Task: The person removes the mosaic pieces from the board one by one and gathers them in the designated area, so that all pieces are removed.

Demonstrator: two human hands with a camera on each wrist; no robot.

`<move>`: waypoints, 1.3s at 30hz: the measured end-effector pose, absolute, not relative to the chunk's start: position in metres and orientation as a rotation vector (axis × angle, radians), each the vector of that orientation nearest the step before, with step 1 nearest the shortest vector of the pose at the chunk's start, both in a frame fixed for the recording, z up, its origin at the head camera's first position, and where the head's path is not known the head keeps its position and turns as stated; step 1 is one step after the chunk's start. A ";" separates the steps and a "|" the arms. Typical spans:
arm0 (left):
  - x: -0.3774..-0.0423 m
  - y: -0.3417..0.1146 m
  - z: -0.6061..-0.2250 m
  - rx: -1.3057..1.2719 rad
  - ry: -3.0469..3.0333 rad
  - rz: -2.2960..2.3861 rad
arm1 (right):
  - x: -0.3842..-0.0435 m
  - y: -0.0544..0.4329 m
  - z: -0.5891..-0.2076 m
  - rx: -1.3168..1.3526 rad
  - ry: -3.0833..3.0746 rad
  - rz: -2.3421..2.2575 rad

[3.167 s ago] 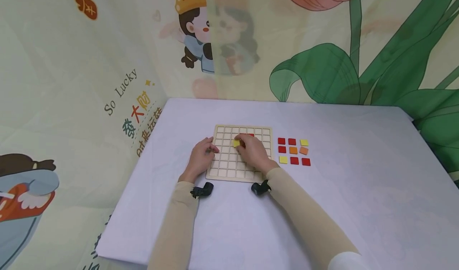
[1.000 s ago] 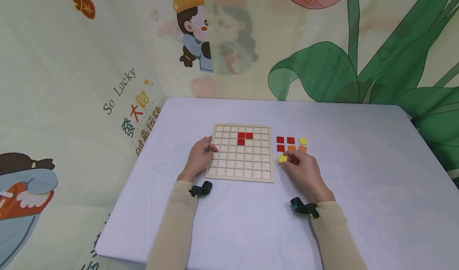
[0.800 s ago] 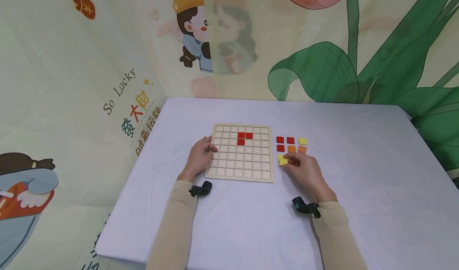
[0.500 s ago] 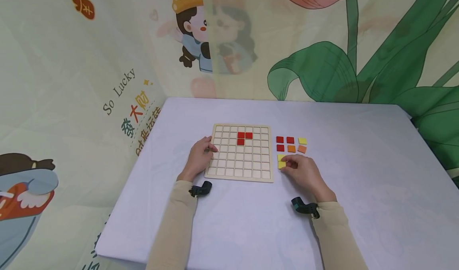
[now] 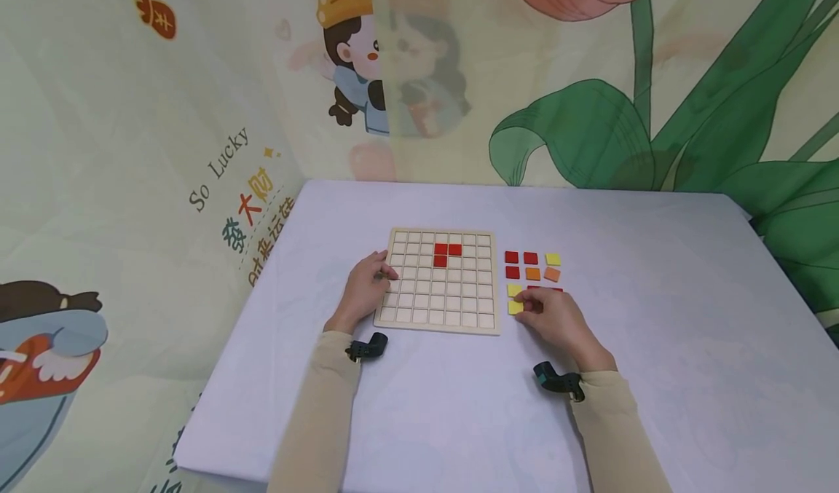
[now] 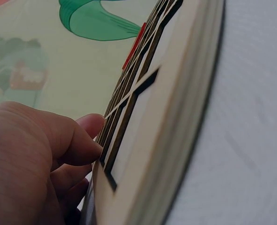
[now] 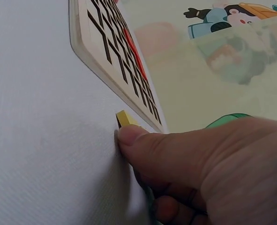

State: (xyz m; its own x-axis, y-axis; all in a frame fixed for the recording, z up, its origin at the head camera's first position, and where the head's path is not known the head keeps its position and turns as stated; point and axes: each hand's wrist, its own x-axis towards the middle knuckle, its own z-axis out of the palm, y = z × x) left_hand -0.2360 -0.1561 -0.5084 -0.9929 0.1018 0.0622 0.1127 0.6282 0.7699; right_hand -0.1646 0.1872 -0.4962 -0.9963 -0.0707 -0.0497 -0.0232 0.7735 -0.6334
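My right hand (image 5: 556, 317) pinches a small yellow square tile (image 5: 514, 308) between thumb and fingertips, just right of the wooden grid board (image 5: 438, 328). In the right wrist view the yellow tile (image 7: 124, 118) sticks out past the thumb, low over the cloth. Directly behind it lies another yellow tile (image 5: 514, 290). My left hand (image 5: 362, 288) rests at the board's left edge, its thumb lying over the rim and its fingers relaxed. In the left wrist view the thumb tip meets the grid near the edge (image 6: 143, 173). Three red tiles (image 5: 441, 250) sit in cells toward the board's far side.
Right of the board lie loose tiles: red ones (image 5: 511, 257), two orange (image 5: 533, 274) and a yellow one (image 5: 553, 259) at the far right. Red tiles (image 5: 553, 289) nearest the right hand are partly covered by it. A white cloth (image 5: 688, 333) covers the table.
The right hand has gone from over the board to the loose tiles, carrying a yellow tile. It then slid that tile toward me, beside the other yellow one. The left hand has stayed put.
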 end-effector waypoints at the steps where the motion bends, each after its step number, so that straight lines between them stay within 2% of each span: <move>1: -0.236 -0.156 -0.508 -0.186 -2.826 -1.334 | -0.165 0.187 -0.497 -0.074 2.891 -1.029; 29: -0.236 -0.156 -0.509 -0.193 -2.800 -1.338 | -0.164 0.192 -0.498 -0.062 2.944 -1.123; 39: -0.235 -0.157 -0.509 -0.188 -2.810 -1.327 | -0.172 0.174 -0.500 -0.083 3.007 -1.243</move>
